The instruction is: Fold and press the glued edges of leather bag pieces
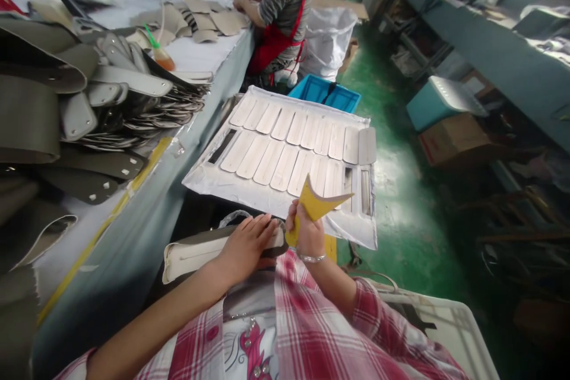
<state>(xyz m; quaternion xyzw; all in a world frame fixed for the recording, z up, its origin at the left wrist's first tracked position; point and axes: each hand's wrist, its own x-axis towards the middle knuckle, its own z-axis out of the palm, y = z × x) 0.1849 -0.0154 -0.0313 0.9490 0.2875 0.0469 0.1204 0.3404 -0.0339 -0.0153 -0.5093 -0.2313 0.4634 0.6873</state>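
My right hand [308, 231] is closed around the narrow part of a yellow sheet piece [317, 205], whose wide, curved-in end points up and away from me. The kind of tool cannot be made out. Close to my body lies a long strip-shaped piece [191, 258], off-white on the face with a dark olive border. My left hand [249, 243] rests on its right end, fingers stretched out flat and together. Just beyond both hands, a white cloth-covered board [209, 181] carries two rows of pale, round-ended strips [260, 160].
On the left, a long table [133, 202] bears stacked olive and white pieces [155, 104] and a green-tipped bottle [161, 56]. A person in a red apron [276, 50] works farther off. A blue crate [327, 95] stands behind the board; boxes [458, 139] are at right.
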